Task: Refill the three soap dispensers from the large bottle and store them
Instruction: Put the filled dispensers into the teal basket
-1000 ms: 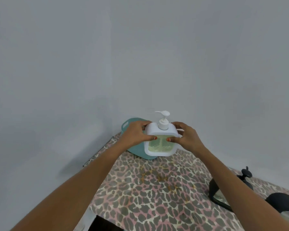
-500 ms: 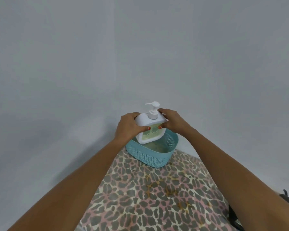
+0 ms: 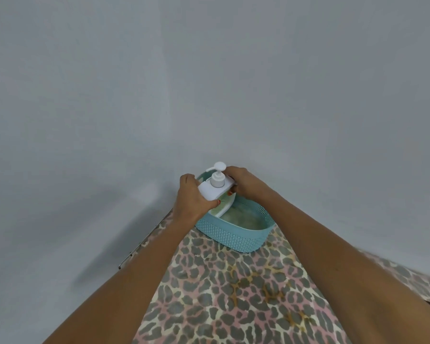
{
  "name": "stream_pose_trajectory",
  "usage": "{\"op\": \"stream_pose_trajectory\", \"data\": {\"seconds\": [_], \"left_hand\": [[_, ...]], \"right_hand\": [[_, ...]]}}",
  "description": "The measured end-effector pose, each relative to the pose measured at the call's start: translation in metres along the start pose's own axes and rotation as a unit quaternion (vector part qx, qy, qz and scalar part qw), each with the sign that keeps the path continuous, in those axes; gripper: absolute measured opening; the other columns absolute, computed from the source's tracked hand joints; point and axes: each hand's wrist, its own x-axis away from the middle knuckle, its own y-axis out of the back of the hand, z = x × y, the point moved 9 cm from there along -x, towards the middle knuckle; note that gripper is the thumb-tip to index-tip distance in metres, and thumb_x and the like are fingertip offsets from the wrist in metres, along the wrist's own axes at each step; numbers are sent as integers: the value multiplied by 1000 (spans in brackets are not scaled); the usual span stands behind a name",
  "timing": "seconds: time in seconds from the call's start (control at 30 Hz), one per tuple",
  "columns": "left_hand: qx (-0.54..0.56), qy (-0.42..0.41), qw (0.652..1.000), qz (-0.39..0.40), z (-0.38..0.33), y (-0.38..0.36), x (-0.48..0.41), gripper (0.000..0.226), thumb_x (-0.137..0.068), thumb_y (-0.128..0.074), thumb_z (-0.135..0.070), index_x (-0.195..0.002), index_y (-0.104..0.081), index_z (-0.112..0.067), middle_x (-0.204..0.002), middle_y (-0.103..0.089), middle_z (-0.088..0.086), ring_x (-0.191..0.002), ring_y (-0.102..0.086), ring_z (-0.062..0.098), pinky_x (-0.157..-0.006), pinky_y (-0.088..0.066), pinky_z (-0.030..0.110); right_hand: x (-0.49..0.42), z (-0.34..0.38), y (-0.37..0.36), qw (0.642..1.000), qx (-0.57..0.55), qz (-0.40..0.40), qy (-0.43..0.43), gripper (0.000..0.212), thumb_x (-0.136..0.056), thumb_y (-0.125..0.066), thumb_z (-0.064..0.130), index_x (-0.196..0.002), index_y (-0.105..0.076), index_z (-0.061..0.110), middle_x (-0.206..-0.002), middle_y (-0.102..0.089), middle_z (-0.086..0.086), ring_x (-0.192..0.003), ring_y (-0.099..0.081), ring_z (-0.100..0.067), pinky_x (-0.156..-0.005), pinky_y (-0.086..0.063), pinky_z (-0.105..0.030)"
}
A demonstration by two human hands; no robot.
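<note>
A white square soap dispenser [image 3: 215, 188] with a pump top and greenish soap inside sits low in the left end of a teal perforated basket [image 3: 230, 234]. My left hand [image 3: 191, 198] grips its left side and my right hand [image 3: 243, 181] grips its right side. Its lower part is hidden below the basket rim. The other dispensers and the large bottle are out of view.
The basket stands at the far corner of a table covered in a leopard-print cloth [image 3: 233, 294]. Plain grey walls [image 3: 209, 83] close in behind and to the left. The table's left edge [image 3: 144, 242] runs close to the wall.
Both hands carried the dispenser from above the table to over the basket, then lowered it into the basket's left end. My view has tilted down and left.
</note>
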Motion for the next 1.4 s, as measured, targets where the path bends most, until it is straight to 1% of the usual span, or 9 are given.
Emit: {"op": "stream_pose_trajectory", "data": {"seconds": [0.2,0.37,0.47,0.57,0.8,0.9,1.1,1.2,1.4], "left_hand": [[-17,17,1000,-1,7,-4,0,65,-65,-80,-26,-113,-42,-3,-116,-44,11,-100,-52,26,-69,-34,28],[-2,30,1000,6,7,-7,2,68,-65,-81,-27,-113,-40,-2,-117,-43,11,-102,-51,25,-70,-34,27],[-3,30,999,19,5,-7,5,68,-66,-80,-28,-115,-40,-2,-119,-42,12,-103,-50,24,-72,-34,25],[5,27,999,21,1,-2,10,62,-71,-76,-25,-118,-43,-3,-123,-43,13,-107,-49,25,-77,-35,23],[35,7,999,-14,-10,21,33,37,-81,-65,-12,-115,-51,-6,-127,-46,12,-113,-47,22,-77,-30,13],[46,-11,999,-10,-23,23,50,36,-81,-66,-12,-114,-52,-7,-125,-48,12,-115,-47,22,-85,-32,17],[93,-45,995,14,-47,13,97,37,-82,-64,-12,-117,-52,-6,-123,-52,10,-116,-48,21,-87,-31,16],[116,-57,991,45,-62,0,122,38,-82,-64,-11,-118,-51,-7,-124,-53,8,-119,-48,19,-93,-33,20],[114,-101,982,108,-104,-31,163,44,-81,-66,-14,-122,-49,-9,-127,-53,6,-119,-47,16,-92,-33,19]], "right_hand": [[-9,-8,-7,1000,6,9,6,61,-78,-51,-13,-132,-47,12,-129,-55,-13,-116,-50,-29,-91,-39,-33],[-2,-16,-7,998,16,-54,-4,60,-78,-54,-7,-131,-51,21,-121,-63,-10,-108,-58,-28,-87,-47,-36],[4,-17,-6,991,103,-80,-44,53,-84,-54,4,-134,-46,23,-116,-63,-11,-105,-58,-30,-80,-46,-34],[10,-14,-6,974,197,-93,-65,37,-90,-52,16,-127,-48,15,-121,-59,-10,-111,-55,-28,-83,-45,-36],[51,-7,10,980,55,-160,-102,39,-90,-55,28,-125,-52,12,-123,-58,-8,-113,-54,-23,-87,-43,-32],[77,0,19,976,32,-187,-108,37,-90,-56,29,-122,-56,11,-122,-59,-5,-112,-54,-20,-86,-42,-29],[145,17,34,967,11,-228,-112,37,-89,-57,30,-122,-56,13,-121,-61,-1,-112,-55,-15,-86,-42,-26],[182,18,44,963,9,-244,-113,37,-89,-57,31,-122,-56,13,-119,-62,-1,-110,-56,-14,-85,-43,-26],[260,15,60,954,7,-272,-127,37,-90,-56,33,-122,-55,16,-118,-62,1,-109,-56,-12,-83,-41,-22]]}}
